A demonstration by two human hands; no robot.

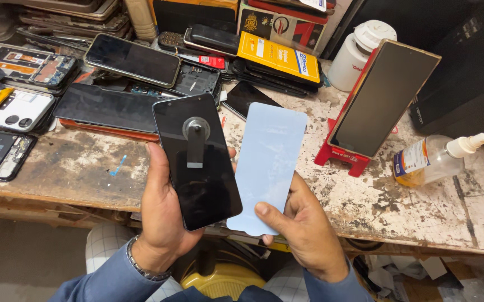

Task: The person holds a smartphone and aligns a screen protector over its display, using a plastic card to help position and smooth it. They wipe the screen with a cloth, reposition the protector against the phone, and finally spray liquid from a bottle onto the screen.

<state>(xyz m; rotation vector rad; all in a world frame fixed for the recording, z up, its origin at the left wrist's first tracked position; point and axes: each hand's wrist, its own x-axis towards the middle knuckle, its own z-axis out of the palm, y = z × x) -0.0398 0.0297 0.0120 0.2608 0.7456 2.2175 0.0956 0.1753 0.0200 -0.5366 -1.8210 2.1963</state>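
Left hand [161,215] gripped black phone [197,162], fingers wrapped round its edges, screen up, above bench edge. Right hand [303,229] pinched pale blue protector sheet [267,165] at lower end, thumb on top, just beside phone. Wooden workbench [421,207] stained, paint-flecked, worn. Phones and opened handsets [26,67] crowded far side. Phone propped on red stand [342,159]. Pump bottle [438,159] lay at right; white jar [359,56] behind.
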